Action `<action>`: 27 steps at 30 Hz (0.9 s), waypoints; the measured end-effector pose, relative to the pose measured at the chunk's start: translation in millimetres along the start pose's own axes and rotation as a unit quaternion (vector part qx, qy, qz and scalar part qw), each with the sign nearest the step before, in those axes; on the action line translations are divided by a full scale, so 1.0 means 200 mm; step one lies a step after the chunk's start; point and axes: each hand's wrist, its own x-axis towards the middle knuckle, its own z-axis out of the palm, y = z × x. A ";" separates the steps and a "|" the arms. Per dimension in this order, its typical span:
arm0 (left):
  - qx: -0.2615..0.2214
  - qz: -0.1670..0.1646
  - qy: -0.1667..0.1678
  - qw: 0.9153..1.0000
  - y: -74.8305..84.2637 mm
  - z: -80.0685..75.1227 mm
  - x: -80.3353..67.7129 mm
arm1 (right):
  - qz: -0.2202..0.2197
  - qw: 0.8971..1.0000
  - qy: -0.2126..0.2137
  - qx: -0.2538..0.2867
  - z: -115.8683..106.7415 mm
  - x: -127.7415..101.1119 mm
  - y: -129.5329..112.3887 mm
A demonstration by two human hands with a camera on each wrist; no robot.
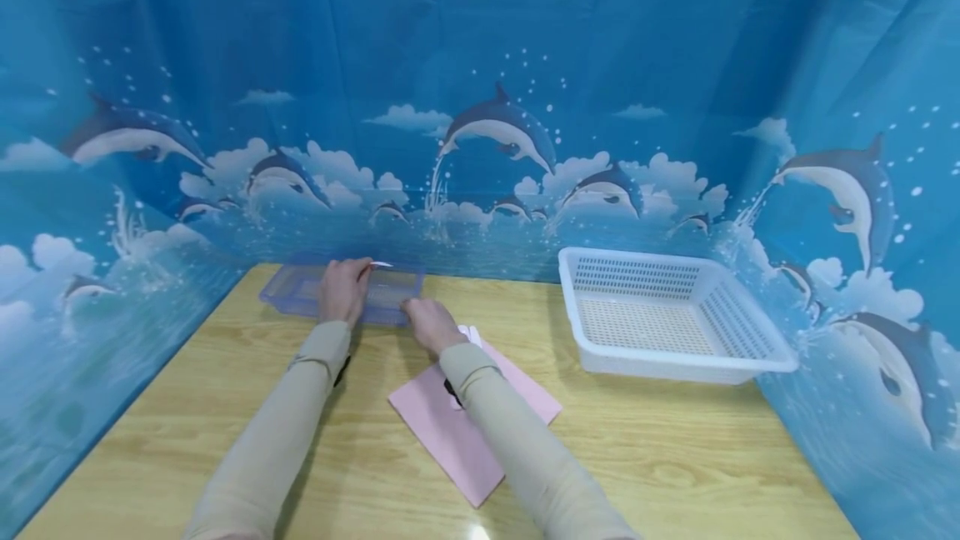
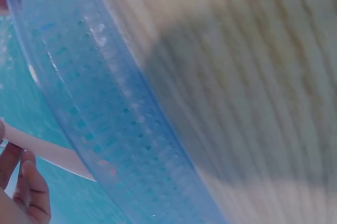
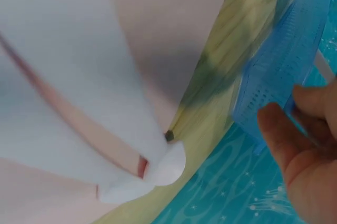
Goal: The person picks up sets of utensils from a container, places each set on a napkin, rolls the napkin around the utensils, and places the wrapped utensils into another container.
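My left hand pinches a slim, pale, slightly curved strip over the translucent blue plastic basket. The strip's far end passes behind the basket wall in the left wrist view, so its full shape is hidden. At the basket's right end, my right hand grips the rim between thumb and fingers. Under my right forearm lies a flat pink board, turned cornerwise. A white object with two long arms and rounded ends rests on it, partly covered by the right wrist in the head view.
A larger white perforated basket stands at the back right of the wooden table. Blue curtains printed with dolphins enclose the back and both sides, close behind the blue basket.
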 end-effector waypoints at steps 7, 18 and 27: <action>-0.022 0.047 0.026 0.998 0.08 -0.03 0.04 | -0.027 0.999 -0.032 0.019 -0.03 -0.03 0.06; -0.150 0.038 -0.007 0.988 0.26 -0.08 0.06 | -0.018 0.993 -0.048 0.105 -0.10 -0.16 0.26; -0.222 0.002 -0.055 0.973 0.33 -0.06 0.04 | -0.039 0.992 -0.031 0.118 -0.13 -0.32 0.39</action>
